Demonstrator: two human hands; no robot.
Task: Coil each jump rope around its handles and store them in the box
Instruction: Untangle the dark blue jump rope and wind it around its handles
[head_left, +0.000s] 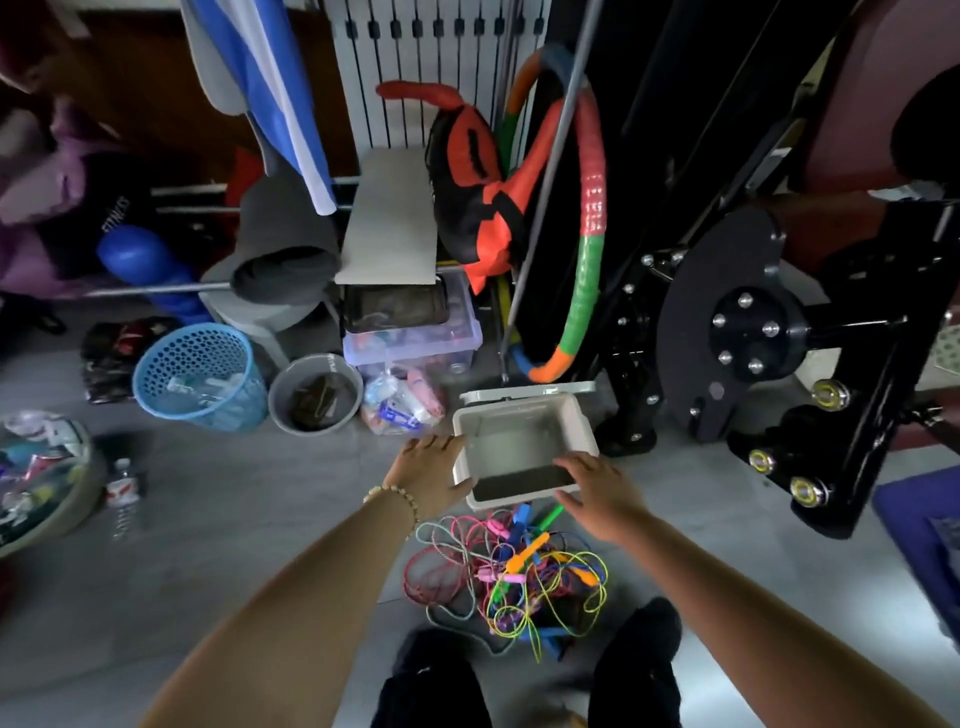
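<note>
Two knees in black trousers (638, 654) sit nearest the lens, with the grey tiled floor (260, 519) under them. Just beyond lies a loose tangle of thin, many-coloured plastic jump ropes (488, 577), touching the near wall of an open, pale grey rectangular plastic box (583, 418).

Both hands are at the box. The left hand (431, 467), with a beaded bracelet (395, 496) on its wrist, lies against the box's left wall with fingers straight, grasping nothing as far as I can tell. The right hand (597, 483) is spread and relaxed over the near right corner. Whether it touches the rim I cannot tell.

By my reading the task has barely begun. No rope is coiled, none is in the box, and every cord lies knotted in the one heap. The box's far end is bare. Its near end is dark, and I cannot tell shadow from contents. All the sorting, winding and storing is left to do.

Counts:
- One box, with one matching pale lid (524, 391) propped just behind it.
- One pile of ropes.
- Cords in at least five colours: red-pink, pale teal, yellow-green, blue and purple.
- Several handles, among them an orange handle (527, 552) and a green handle (551, 516).

The knot hides how many ropes there are.
</note>
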